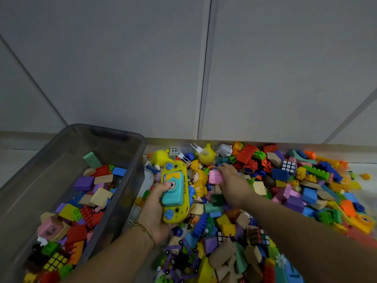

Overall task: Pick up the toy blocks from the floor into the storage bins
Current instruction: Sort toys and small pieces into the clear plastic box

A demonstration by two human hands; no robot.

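Observation:
A wide heap of coloured toy blocks [285, 193] covers the floor at centre and right. My left hand [156, 213] grips a yellow water-game toy [177, 193] together with a teal block [172, 194], just above the heap near the bin's right wall. My right hand [234, 183] reaches into the heap and pinches a pink block [215, 177]. At the left stands a translucent grey storage bin [130, 180] partly filled with blocks.
A white wall with panel seams rises right behind the heap. Yellow figurines [206, 154], small puzzle cubes [288, 166] and a purple jointed toy [181, 260] lie mixed among the blocks. Bare floor shows at the far right edge.

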